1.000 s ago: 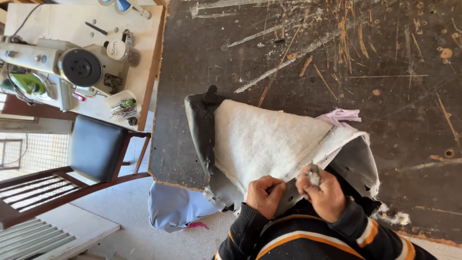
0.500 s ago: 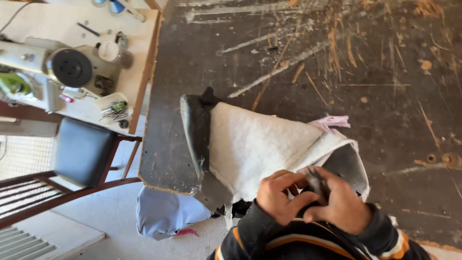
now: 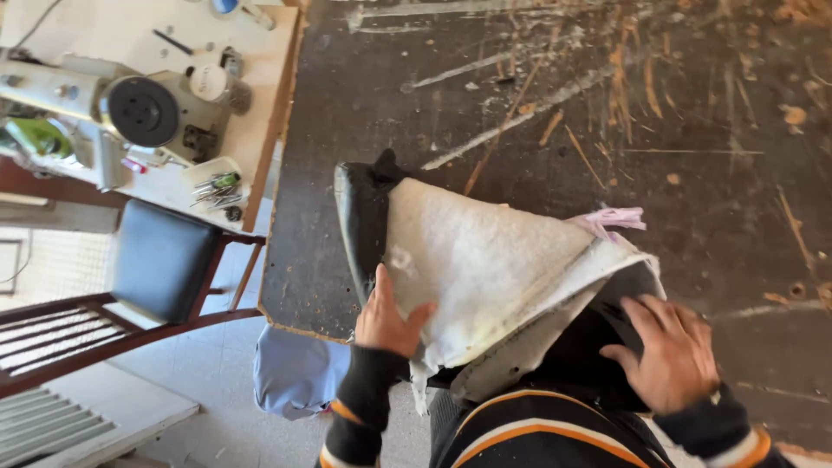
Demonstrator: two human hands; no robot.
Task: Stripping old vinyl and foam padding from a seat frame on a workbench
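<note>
A black leather cover with white fleecy lining [image 3: 485,260] lies turned inside out on the dark, scratched worktable [image 3: 607,104]. My left hand [image 3: 388,316] rests with spread fingers on the lining's near left edge, by the black padded side [image 3: 360,217]. On the right, my right hand [image 3: 672,351] presses flat on the black leather where it folds out from under the lining. Neither hand holds a tool. A pale pink scrap [image 3: 615,218] pokes out behind the lining.
To the left stands a sewing machine [image 3: 113,108] on a light table, with a small tray of tools [image 3: 217,186] at its edge. A wooden chair with a black seat [image 3: 160,260] stands below it. Light blue cloth [image 3: 295,368] hangs under the worktable's edge.
My hands were close together, working something small at the cover's near edge. They have now spread apart, the left onto the lining, the right onto the black leather.
</note>
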